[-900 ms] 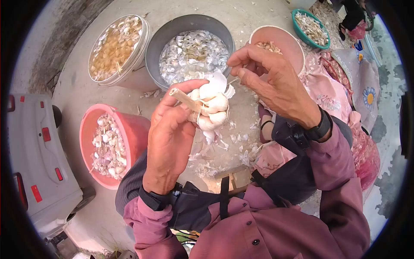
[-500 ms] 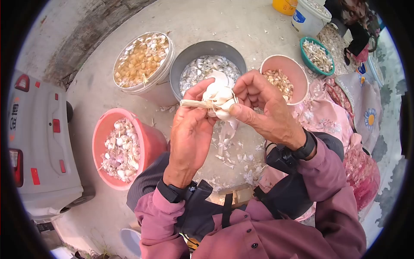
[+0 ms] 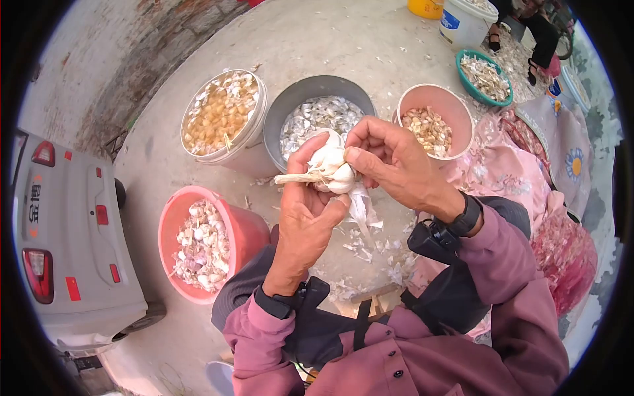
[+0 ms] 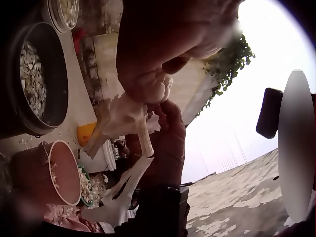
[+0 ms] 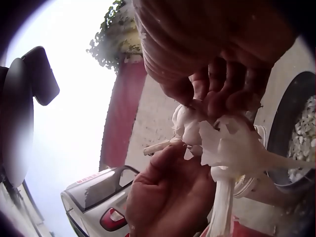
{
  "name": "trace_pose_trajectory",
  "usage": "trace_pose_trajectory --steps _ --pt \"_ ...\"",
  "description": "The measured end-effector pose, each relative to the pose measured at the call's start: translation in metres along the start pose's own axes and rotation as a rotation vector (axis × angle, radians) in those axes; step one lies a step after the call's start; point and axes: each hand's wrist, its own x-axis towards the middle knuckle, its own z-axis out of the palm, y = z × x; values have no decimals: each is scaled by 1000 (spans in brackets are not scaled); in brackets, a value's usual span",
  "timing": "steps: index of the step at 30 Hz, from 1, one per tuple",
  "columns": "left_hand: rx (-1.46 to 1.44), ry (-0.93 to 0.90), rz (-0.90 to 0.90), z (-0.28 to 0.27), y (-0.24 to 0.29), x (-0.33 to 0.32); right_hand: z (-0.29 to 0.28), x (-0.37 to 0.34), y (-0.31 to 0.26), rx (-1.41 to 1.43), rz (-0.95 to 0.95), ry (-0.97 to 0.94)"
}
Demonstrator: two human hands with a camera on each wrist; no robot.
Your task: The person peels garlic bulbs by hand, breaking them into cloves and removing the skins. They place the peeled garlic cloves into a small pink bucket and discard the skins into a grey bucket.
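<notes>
My left hand (image 3: 307, 221) holds a white garlic bulb (image 3: 337, 173) with its dry stalk pointing left, fingers behind it and thumb beneath. On the bulb's right side the thumb and forefinger of my right hand (image 3: 404, 168) pinch at its edge. Several plump cloves show. A loose sheet of papery skin (image 3: 362, 208) dangles below the bulb. In the left wrist view the bulb (image 4: 157, 89) lies between both hands, and the hanging skin (image 4: 123, 116) is in front. From the right wrist the stalk (image 5: 160, 147) shows, with the right fingertips close against the cloves.
A grey tub (image 3: 284, 99) of peelings stands ahead, beside a white bucket (image 3: 261, 135) of cloves in liquid. At left is a pink bucket (image 3: 254, 228) of bulbs; a pale pink one (image 3: 462, 105) holds cloves at right. A parked vehicle (image 3: 86, 264) stands far left.
My right hand, apart from the bulb at first, has come in to its right side and now pinches there. Papery skin now hangs lower under the bulb. The head view has shifted.
</notes>
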Motion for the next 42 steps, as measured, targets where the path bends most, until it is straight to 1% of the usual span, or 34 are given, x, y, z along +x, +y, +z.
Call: trace_pose_trajectory --steps 2,3,4,5,6,7,8,9,10,11,13,15,17,19,20,21,22,23,25,26,28,30,31,34,35,36,38,39,41,42 --pt "58 26 18 3 -7 -1 2 -2 2 -112 -83 28" --pt "87 25 -21 4 -5 -1 3 -4 1 -111 -82 26" --pt "86 29 -20 1 -8 0 4 -7 -2 -265 -111 -8" --pt "264 26 19 -3 -15 0 4 -9 -4 -420 -139 -43" --pt "441 24 55 -5 -19 0 6 -9 0 -422 -137 -48" --pt "541 45 97 -4 -19 0 8 -9 7 -380 -120 -47" --pt "538 50 97 -2 -20 0 10 -9 13 -339 -106 -45" --pt "523 69 149 0 -23 1 12 -9 16 -344 -107 -50" --pt "508 91 201 1 -24 2 15 -9 19 -339 -116 5" --pt "505 99 203 1 -23 2 18 -9 20 -334 -124 58" --pt "561 99 148 1 -19 2 20 -9 16 -335 -108 39" --pt "534 92 131 -3 -22 3 19 -7 14 -341 -91 17" --pt "506 78 105 -3 -25 4 19 -6 16 -205 -99 -43" --pt "385 110 57 -2 -29 4 17 -6 15 -241 -54 -57" --pt "377 115 53 -2 -30 4 16 -6 14 -277 -27 -71" --pt "419 92 94 -2 -30 5 20 -5 21 -299 -173 -22" --pt "462 71 135 -3 -30 5 20 -5 22 -301 -165 -26" --pt "455 80 128 -3 -32 5 20 -4 22 -312 -177 -34" --pt "355 165 78 -1 -37 4 20 -3 23 -325 -175 -47" --pt "346 172 72 -2 -37 5 20 -3 25 -330 -197 -50" --pt "437 100 45 -5 -34 3 18 -2 28 -337 -204 -63" --pt "452 104 18 -7 -34 3 15 0 33 -374 -179 -88" --pt "471 108 -3 -7 -35 2 16 2 39 -363 -255 -74" --pt "445 132 -24 -7 -37 -2 14 1 43 -400 -223 -114" --pt "413 139 -29 -5 -38 -3 15 0 43 -352 -185 -107" --pt "414 139 -21 -4 -37 -3 15 2 47 -356 -192 -108" --pt "195 183 -97 -1 -34 -4 16 3 54 -227 -141 -92" --pt "197 183 -91 -2 -35 -5 17 1 53 -229 -147 -93" --pt "355 218 36 -1 -37 -1 17 -2 47 -237 -146 -113" --pt "346 198 64 3 -36 3 11 1 45 -262 -166 -99"
